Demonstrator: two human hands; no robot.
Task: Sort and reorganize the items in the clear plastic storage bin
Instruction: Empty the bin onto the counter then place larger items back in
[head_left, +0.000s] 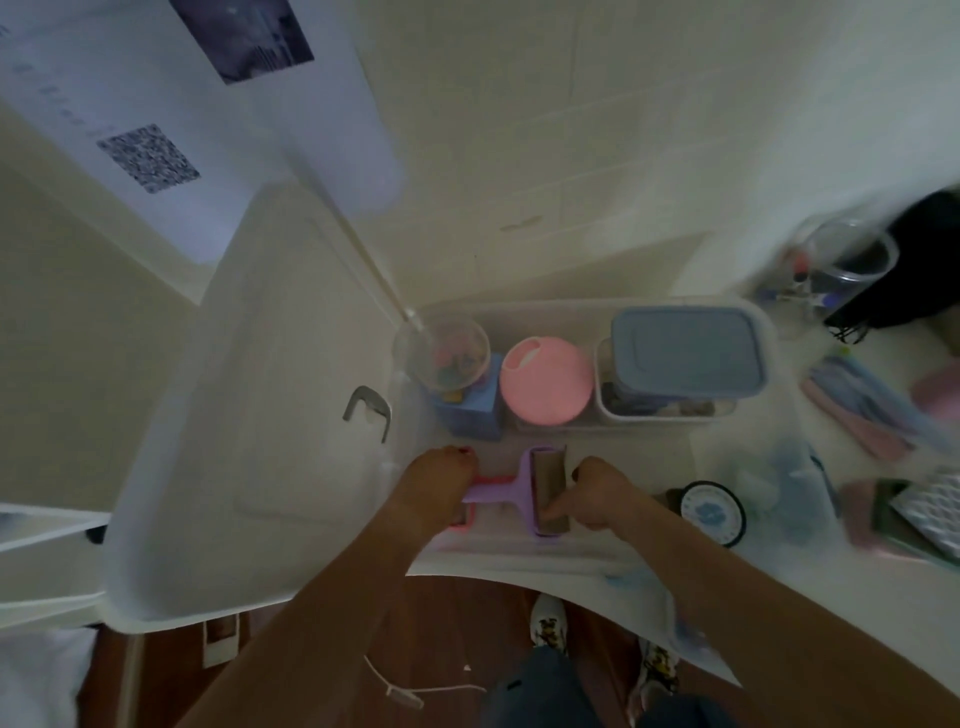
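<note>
The clear plastic storage bin stands on a white table, holding a clear cup, a blue box, a round pink container and a clear box with a blue lid along its far side. A purple lint roller lies at the near side over a pink lint roller. My left hand curls over the rollers' handles. My right hand pinches the purple roller's head from the right.
The bin's white lid lies at the left, with a grey hook on it. Right of the bin are a round tin, a clear jar of small items, a black object and pink and blue packets.
</note>
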